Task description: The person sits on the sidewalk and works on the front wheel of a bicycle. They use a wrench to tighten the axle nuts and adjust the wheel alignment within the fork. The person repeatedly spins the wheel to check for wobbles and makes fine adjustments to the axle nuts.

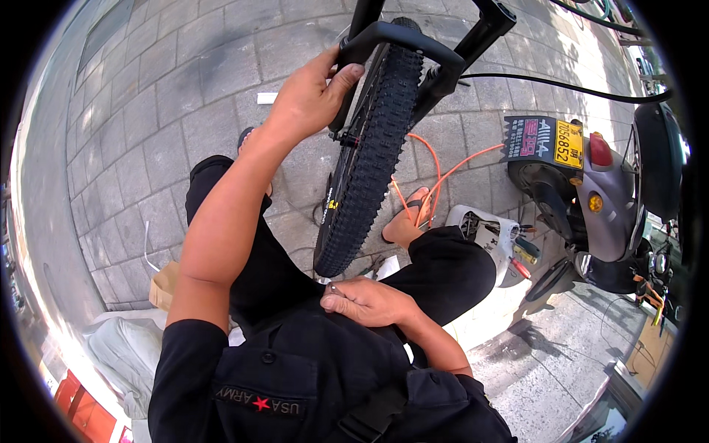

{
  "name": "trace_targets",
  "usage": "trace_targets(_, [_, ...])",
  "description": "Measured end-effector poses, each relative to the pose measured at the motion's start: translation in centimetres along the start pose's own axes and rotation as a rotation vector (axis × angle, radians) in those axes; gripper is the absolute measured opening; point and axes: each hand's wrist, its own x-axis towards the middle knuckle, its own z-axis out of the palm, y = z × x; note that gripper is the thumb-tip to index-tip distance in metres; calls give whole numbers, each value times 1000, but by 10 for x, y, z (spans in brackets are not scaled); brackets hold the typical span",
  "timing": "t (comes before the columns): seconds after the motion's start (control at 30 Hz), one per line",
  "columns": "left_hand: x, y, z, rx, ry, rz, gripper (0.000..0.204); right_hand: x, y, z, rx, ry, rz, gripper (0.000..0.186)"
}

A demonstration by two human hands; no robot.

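Note:
A bicycle's front wheel with a knobby black tire (380,133) stands between my knees, tilted, held in a black suspension fork (443,55). My left hand (304,102) is wrapped round the fork's left leg near its crown, the thumb on the near side. Low in my lap, just below the tire's bottom end, my right hand (369,301) is closed in a pinch. A small dark metallic bit shows at its fingertips, too small to name. This hand is apart from the tire.
A whitish tool tray (480,229) with several hand tools sits right of my knee. An orange hose (443,177) loops over my sandalled foot. A parked grey scooter (609,199) stands at the right. A black cable (546,75) runs from behind the fork. Cardboard (164,284) lies at my left.

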Motion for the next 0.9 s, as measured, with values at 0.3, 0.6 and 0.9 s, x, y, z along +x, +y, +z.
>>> trace_targets(0.3, [3,-2,1,16,7,47,49,10,8,4,140,-37,-125,49])
trace_targets(0.6, [4,4,-4,111,2,54,50,4,-1,-12,22,-7,-122,48])
trace_targets(0.9, [3,-9,-5,146,-65,104,56,-1,-18,-5,120,-72,-103,46])
